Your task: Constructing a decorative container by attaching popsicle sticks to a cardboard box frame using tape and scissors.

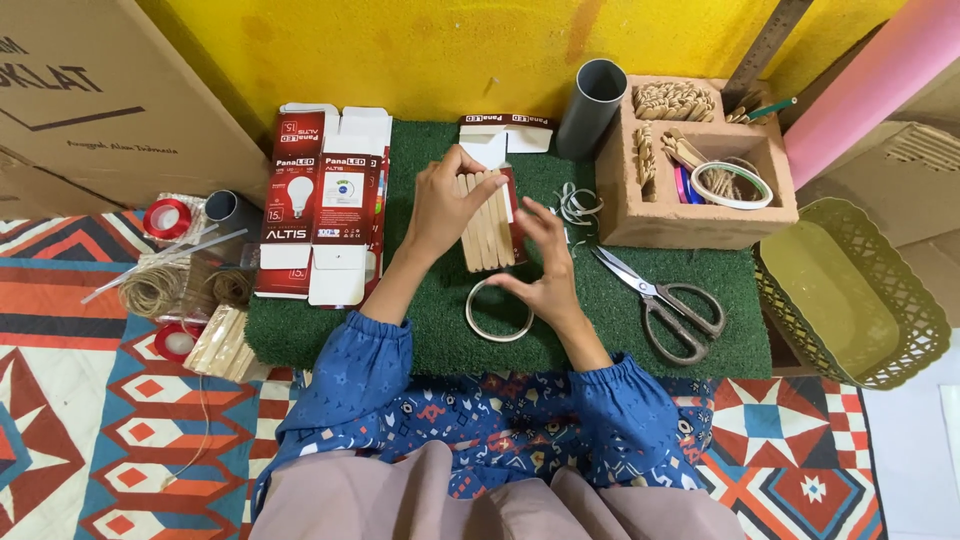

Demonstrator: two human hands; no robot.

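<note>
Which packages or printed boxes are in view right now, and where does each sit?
Flattened bulb carton: left on the green mat, red and white.
Smaller flattened carton: mat's far edge, beyond the left hand, white and red.
Large cardboard box: top left, brown, dark print.

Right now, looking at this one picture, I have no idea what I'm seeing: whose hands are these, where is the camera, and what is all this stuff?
The one picture comes from a camera worn on a person's head, looking down. The left hand presses on a row of flat pale wooden sticks lying on a green turf mat. The right hand hovers beside them, above a clear tape ring; it holds nothing that I can see. Nearby lie steel scissors, a flattened red and white carton, a grey tube and a brown compartment box.
</note>
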